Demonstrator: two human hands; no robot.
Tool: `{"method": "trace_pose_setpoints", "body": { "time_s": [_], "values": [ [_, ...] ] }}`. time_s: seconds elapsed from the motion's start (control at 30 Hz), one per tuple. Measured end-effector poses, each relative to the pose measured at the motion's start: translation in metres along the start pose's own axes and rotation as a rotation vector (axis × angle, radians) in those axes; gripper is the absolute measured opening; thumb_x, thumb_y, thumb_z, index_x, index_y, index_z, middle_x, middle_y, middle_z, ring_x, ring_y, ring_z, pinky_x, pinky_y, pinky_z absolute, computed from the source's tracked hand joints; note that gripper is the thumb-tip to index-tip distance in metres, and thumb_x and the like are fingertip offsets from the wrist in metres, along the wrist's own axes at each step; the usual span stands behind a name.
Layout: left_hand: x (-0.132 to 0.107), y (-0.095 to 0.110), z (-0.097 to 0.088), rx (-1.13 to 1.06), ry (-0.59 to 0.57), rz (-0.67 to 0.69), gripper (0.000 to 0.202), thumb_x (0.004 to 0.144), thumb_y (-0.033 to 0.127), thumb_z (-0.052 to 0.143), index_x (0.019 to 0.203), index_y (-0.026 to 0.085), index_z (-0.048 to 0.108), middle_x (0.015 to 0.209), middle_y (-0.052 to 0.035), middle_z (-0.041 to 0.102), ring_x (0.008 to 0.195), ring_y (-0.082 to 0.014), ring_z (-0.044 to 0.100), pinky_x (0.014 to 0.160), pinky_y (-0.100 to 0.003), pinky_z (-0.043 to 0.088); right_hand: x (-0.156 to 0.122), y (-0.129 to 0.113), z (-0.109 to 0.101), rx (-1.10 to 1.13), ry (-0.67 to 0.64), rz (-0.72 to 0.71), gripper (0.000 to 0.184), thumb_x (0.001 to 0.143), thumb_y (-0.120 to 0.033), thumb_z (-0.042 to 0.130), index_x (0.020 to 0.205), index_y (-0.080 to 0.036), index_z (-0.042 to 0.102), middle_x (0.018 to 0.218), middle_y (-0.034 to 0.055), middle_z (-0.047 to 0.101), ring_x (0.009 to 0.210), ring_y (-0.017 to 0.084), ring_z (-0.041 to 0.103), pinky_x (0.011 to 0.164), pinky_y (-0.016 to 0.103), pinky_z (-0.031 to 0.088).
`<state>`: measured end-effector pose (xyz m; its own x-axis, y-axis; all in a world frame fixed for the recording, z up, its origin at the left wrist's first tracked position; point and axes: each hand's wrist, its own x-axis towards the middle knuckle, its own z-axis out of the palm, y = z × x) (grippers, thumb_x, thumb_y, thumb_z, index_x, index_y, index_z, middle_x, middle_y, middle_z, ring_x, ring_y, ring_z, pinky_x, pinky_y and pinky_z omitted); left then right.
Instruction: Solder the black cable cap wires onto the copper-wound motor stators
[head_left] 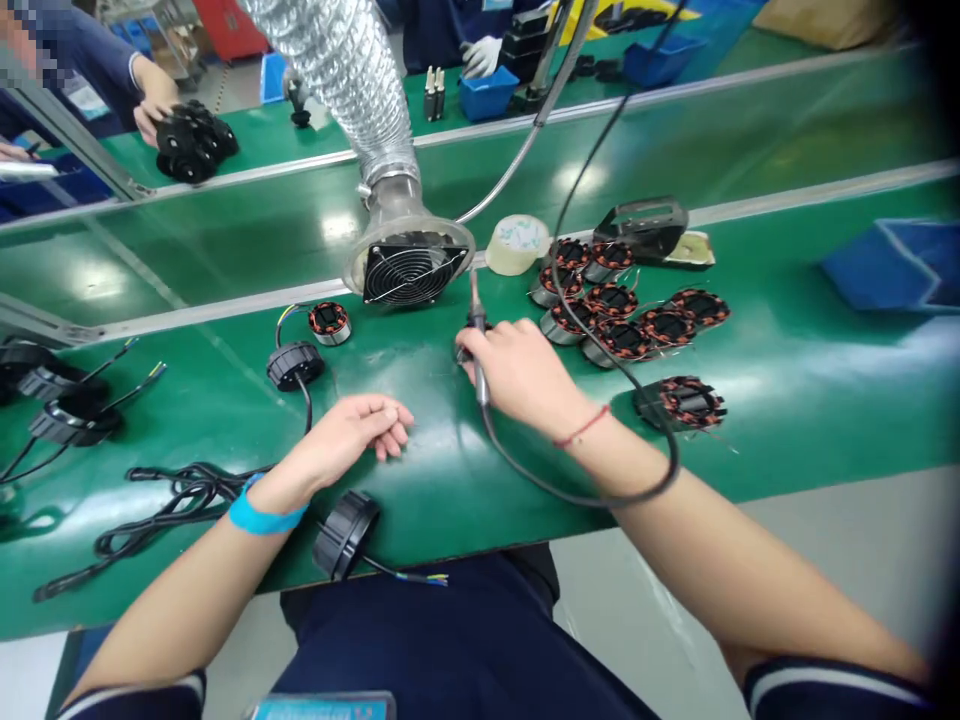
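Observation:
My right hand is closed around the handle of a soldering iron, its tip pointing up and away from me near the fan. The iron's black cable loops under my right forearm. My left hand rests low over the green bench, fingers loosely curled, with nothing visible in it. Just below that hand lies a black round housing with wires at the bench edge. Beyond it are another black housing with a cable and a copper-wound stator.
A fume extractor fan on a foil duct faces me. Several stators cluster on the right, beside a tape roll and a black iron stand. Coiled black cables and more housings lie left. A co-worker's hand is across the bench.

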<state>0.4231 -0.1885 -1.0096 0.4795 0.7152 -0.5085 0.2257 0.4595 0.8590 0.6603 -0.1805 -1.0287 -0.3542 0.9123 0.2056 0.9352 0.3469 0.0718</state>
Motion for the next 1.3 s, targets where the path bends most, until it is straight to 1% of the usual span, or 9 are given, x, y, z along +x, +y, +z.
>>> {"method": "trace_pose_setpoints", "body": {
  "time_s": [0.13,0.23,0.4,0.63,0.8,0.97,1.1,1.2,1.3],
  "values": [
    [0.019,0.0,-0.008,0.048,0.146,0.004,0.018,0.087,0.029,0.051,0.085,0.012,0.057,0.057,0.0054,0.042,0.042,-0.004,0.028,0.042,-0.018,0.016,-0.033,-0.046,-0.004,0.343,0.162,-0.1,0.024,0.09,-0.016,0.048,0.112,-0.016,0.056,0.091,0.0081,0.07,0.078,0.023,0.061,0.07,0.035,0.038],
    [0.021,0.0,-0.012,0.161,0.062,-0.025,0.031,0.089,0.042,0.055,0.079,0.013,0.055,0.059,0.0058,0.038,0.045,-0.0041,0.027,0.042,-0.018,0.017,-0.045,-0.056,0.0,0.547,0.28,-0.096,0.033,0.087,-0.008,0.044,0.118,-0.017,0.05,0.117,0.0118,0.067,0.09,0.023,0.062,0.077,0.037,0.045],
    [0.019,0.002,-0.019,0.213,-0.026,-0.072,0.032,0.083,0.041,0.062,0.075,0.01,0.06,0.061,0.0022,0.046,0.047,-0.0038,0.032,0.044,-0.018,0.021,-0.045,-0.058,0.018,0.776,0.124,-0.055,0.053,0.08,-0.008,0.053,0.13,-0.018,0.041,0.147,0.0174,0.045,0.13,0.029,0.047,0.101,0.051,0.044],
    [0.039,0.003,-0.012,-0.081,-0.093,-0.014,0.037,0.071,0.044,0.073,0.076,0.01,0.059,0.059,0.0032,0.045,0.041,-0.0012,0.022,0.043,-0.019,0.01,-0.043,-0.062,0.036,0.834,0.21,-0.056,0.058,0.082,-0.023,0.068,0.133,-0.022,0.039,0.131,0.0121,0.057,0.113,0.029,0.055,0.095,0.051,0.05],
    [0.022,0.004,-0.012,0.288,0.01,0.066,0.037,0.084,0.05,0.058,0.08,0.013,0.054,0.064,0.0034,0.044,0.051,-0.0052,0.03,0.046,-0.019,0.02,-0.045,-0.063,0.035,0.818,0.222,-0.013,0.062,0.082,-0.028,0.071,0.135,-0.023,0.038,0.128,0.0117,0.058,0.108,0.03,0.055,0.092,0.051,0.051],
    [-0.003,-0.001,-0.021,0.534,-0.122,0.063,0.032,0.085,0.045,0.057,0.079,0.013,0.058,0.072,0.0004,0.051,0.067,-0.01,0.042,0.059,-0.021,0.033,-0.045,-0.064,0.035,0.861,0.233,-0.026,0.061,0.083,-0.025,0.069,0.135,-0.022,0.037,0.13,0.0124,0.056,0.11,0.029,0.053,0.094,0.05,0.051],
    [0.008,-0.002,-0.015,0.314,-0.046,0.012,0.036,0.082,0.049,0.059,0.077,0.013,0.06,0.065,0.0015,0.047,0.054,-0.0069,0.035,0.05,-0.02,0.024,-0.043,-0.063,0.036,0.866,0.238,-0.039,0.061,0.082,-0.024,0.07,0.134,-0.021,0.038,0.128,0.0124,0.057,0.106,0.028,0.052,0.092,0.049,0.051],
    [0.023,-0.001,-0.009,0.15,-0.118,-0.032,0.047,0.076,0.059,0.065,0.072,0.013,0.055,0.057,0.0049,0.038,0.046,-0.0041,0.023,0.044,-0.02,0.014,-0.043,-0.062,0.035,0.851,0.244,-0.049,0.062,0.079,-0.023,0.072,0.132,-0.02,0.039,0.125,0.012,0.059,0.103,0.028,0.052,0.09,0.047,0.051],
    [0.028,-0.003,-0.009,0.154,-0.125,-0.003,0.049,0.077,0.062,0.064,0.072,0.014,0.052,0.061,0.0031,0.043,0.046,-0.0038,0.025,0.043,-0.02,0.015,-0.045,-0.062,0.034,0.831,0.237,-0.033,0.062,0.08,-0.026,0.073,0.132,-0.018,0.04,0.122,0.0126,0.06,0.101,0.028,0.053,0.087,0.046,0.052]
  ]
}}
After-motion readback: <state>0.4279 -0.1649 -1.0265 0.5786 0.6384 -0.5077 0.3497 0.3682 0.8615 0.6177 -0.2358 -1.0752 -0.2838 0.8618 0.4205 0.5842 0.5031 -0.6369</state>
